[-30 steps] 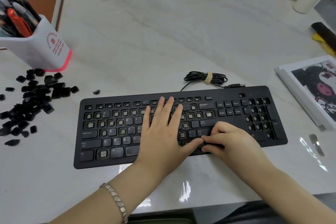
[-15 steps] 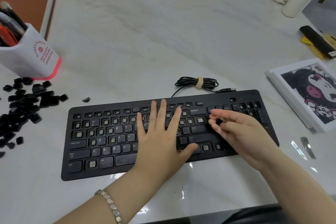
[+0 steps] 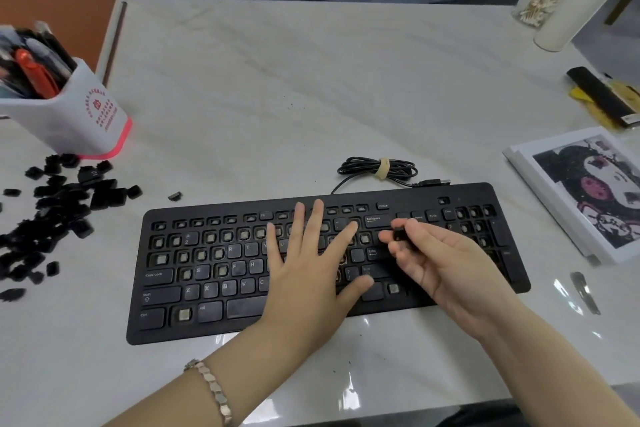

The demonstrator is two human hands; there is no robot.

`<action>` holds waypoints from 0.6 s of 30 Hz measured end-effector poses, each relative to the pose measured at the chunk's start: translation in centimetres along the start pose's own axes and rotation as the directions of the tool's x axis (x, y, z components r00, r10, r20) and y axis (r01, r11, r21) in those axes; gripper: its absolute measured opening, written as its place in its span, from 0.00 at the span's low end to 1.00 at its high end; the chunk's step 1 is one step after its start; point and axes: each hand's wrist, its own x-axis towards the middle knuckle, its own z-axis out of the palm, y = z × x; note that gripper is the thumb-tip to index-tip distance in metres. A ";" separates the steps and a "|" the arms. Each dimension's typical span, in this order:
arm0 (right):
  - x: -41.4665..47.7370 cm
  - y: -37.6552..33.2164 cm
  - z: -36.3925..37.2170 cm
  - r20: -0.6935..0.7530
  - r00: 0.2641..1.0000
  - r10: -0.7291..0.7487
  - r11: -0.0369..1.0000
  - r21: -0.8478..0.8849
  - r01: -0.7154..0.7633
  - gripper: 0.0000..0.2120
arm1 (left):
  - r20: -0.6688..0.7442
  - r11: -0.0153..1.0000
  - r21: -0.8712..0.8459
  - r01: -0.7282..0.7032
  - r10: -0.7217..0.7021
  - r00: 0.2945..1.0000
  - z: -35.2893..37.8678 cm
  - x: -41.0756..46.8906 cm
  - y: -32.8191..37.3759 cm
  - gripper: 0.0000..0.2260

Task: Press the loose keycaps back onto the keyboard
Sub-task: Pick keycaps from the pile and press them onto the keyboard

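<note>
As I watch through the head camera, my right hand (image 3: pixel 446 267) has its grip clamped on a small black keycap (image 3: pixel 401 235), pinched between thumb and fingertips, with the palm turned toward the other hand. This grip hovers over the right-hand part of the flat black keyboard (image 3: pixel 221 288), near the Backspace and Enter keys; I cannot tell whether the cap touches the board. Just left of it, my left hand (image 3: pixel 304 274) lies flat on the middle key rows, fingers straight and spread, its grip apart and holding nothing. A silver link bracelet (image 3: pixel 214 392) circles that wrist. Many keyboard sockets show bare pale switch domes, mostly left of the left grip and on the number pad right of the right grip. Well to the left of both grips, a heap of loose black keycaps (image 3: pixel 100 198) is scattered on the white marbled counter (image 3: pixel 311 97). A single stray keycap (image 3: pixel 175 196) lies between heap and keyboard. Beyond the heap stands a white pen holder with a pink base (image 3: pixel 79 125). Just beyond the right grip lies a coiled black cable (image 3: pixel 377 168) bound with a pale tie. To the right of that grip, a white-bordered printed picture (image 3: pixel 588 191) rests on the counter.
</note>
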 end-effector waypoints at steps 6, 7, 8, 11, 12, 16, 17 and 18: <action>-0.2 0.7 1.0 -0.012 0.993 0.118 0.993 0.021 -0.118 0.08 | -0.073 0.775 -0.632 -0.011 -0.045 0.996 -3.6 0.5 -0.7 0.16; -0.2 0.8 1.3 -0.007 0.991 0.136 0.991 0.020 -0.136 0.08 | -0.088 0.727 -0.686 -0.026 -0.047 0.995 -4.2 0.5 -0.8 0.18; -0.3 0.9 1.6 0.004 0.988 0.152 0.988 0.019 -0.152 0.10 | -0.097 0.701 -0.712 -0.044 -0.036 0.995 -4.7 0.5 -0.9 0.19; -0.5 1.2 2.5 0.043 0.980 0.195 0.980 0.019 -0.196 0.12 | -0.139 0.704 -0.699 -0.128 0.041 0.989 -5.3 0.5 -0.8 0.15; -0.6 1.3 2.8 0.056 0.977 0.204 0.978 0.021 -0.206 0.12 | -0.154 0.709 -0.688 -0.154 0.064 0.986 -5.3 0.5 -0.9 0.13; -1.0 1.5 3.8 0.090 0.976 0.198 0.980 0.010 -0.200 0.07 | -0.193 0.735 -0.648 -0.199 0.094 0.977 -5.1 0.3 -0.9 0.13; -1.0 1.6 3.9 0.093 0.976 0.196 0.981 0.000 -0.196 0.07 | -0.199 0.737 -0.647 -0.194 0.082 0.977 -5.1 0.3 -1.0 0.14; -1.1 1.7 4.0 0.093 0.977 0.192 0.981 -0.009 -0.192 0.07 | -0.207 0.740 -0.645 -0.190 0.071 0.976 -5.1 0.3 -1.1 0.14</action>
